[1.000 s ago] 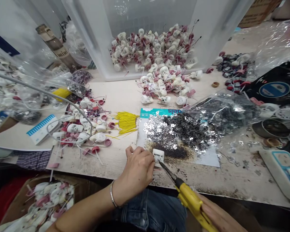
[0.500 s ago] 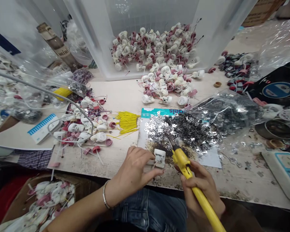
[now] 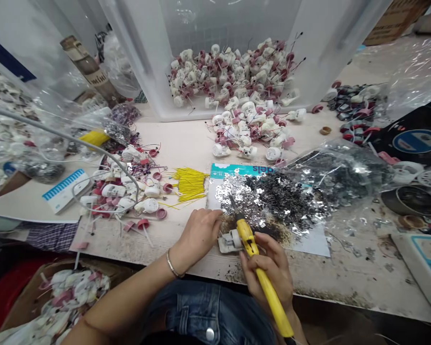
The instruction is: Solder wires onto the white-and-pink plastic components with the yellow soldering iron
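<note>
My right hand (image 3: 269,270) is wrapped round a yellow-handled soldering iron (image 3: 258,268), whose dark tip points up into the pile of small shiny metal pieces (image 3: 273,194). My left hand (image 3: 201,232) rests on the table edge, fingers curled, pinching at the pile's near edge; what it holds is hidden. A small white plastic part (image 3: 228,241) lies on its side between both hands, touching the iron's shaft.
A clear bin (image 3: 233,72) at the back spills white and pink parts (image 3: 251,132). Yellow wire pieces (image 3: 188,184) and more parts (image 3: 129,191) lie left. A plastic bag (image 3: 345,167) of metal pieces sits right. A cardboard box (image 3: 68,297) of parts stands lower left.
The soldering iron swung from low right up over the table, its tip now in the metal pieces. The white part tipped onto its side and my left hand let go of it.
</note>
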Demonstrator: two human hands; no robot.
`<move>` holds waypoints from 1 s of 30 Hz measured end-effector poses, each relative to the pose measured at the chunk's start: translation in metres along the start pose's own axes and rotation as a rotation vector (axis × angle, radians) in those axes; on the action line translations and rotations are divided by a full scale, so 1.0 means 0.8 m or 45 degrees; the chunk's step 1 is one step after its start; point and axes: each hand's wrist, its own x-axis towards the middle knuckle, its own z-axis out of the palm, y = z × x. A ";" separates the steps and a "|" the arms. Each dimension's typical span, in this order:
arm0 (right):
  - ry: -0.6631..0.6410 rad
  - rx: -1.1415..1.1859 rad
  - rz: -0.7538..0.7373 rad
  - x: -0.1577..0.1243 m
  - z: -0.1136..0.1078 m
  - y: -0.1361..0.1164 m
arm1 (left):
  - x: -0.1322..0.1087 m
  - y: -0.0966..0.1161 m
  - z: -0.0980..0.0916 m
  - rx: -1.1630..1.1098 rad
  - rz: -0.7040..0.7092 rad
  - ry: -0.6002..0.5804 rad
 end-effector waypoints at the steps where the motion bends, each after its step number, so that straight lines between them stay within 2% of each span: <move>1: -0.007 0.011 0.015 -0.001 -0.002 -0.001 | 0.004 0.003 -0.002 0.047 -0.005 -0.050; 4: -0.019 0.013 0.062 -0.002 -0.006 -0.002 | 0.008 0.010 -0.010 0.135 0.005 -0.200; 8: 0.003 0.063 0.104 -0.002 -0.002 -0.002 | 0.008 0.012 -0.014 0.123 -0.009 -0.161; 11: -0.019 0.093 0.138 -0.007 0.001 -0.001 | 0.006 0.010 -0.012 0.111 0.052 -0.185; 15: 0.062 0.106 0.138 -0.020 -0.017 0.003 | -0.001 0.007 -0.011 0.109 0.036 -0.221; 17: 0.010 0.025 0.055 -0.025 -0.034 0.002 | -0.005 0.006 -0.010 0.104 -0.009 -0.199; 19: -0.137 -0.068 -0.008 -0.029 -0.052 -0.002 | -0.005 0.005 -0.009 0.094 -0.037 -0.153; 20: -0.190 -0.091 -0.006 -0.030 -0.060 -0.005 | -0.005 0.004 -0.008 0.092 -0.047 -0.122; 22: -0.197 -0.095 0.074 -0.033 -0.070 -0.013 | -0.001 0.004 -0.005 0.095 -0.066 -0.060; 25: -0.064 -0.098 0.199 -0.034 -0.070 -0.017 | 0.006 0.004 -0.001 0.124 -0.090 0.004; 27: -0.052 -0.102 0.127 -0.032 -0.064 -0.012 | 0.011 0.004 0.000 0.157 -0.106 0.028; 30: -0.148 -0.075 -0.012 -0.024 -0.053 0.002 | 0.018 0.005 -0.002 0.205 -0.131 0.037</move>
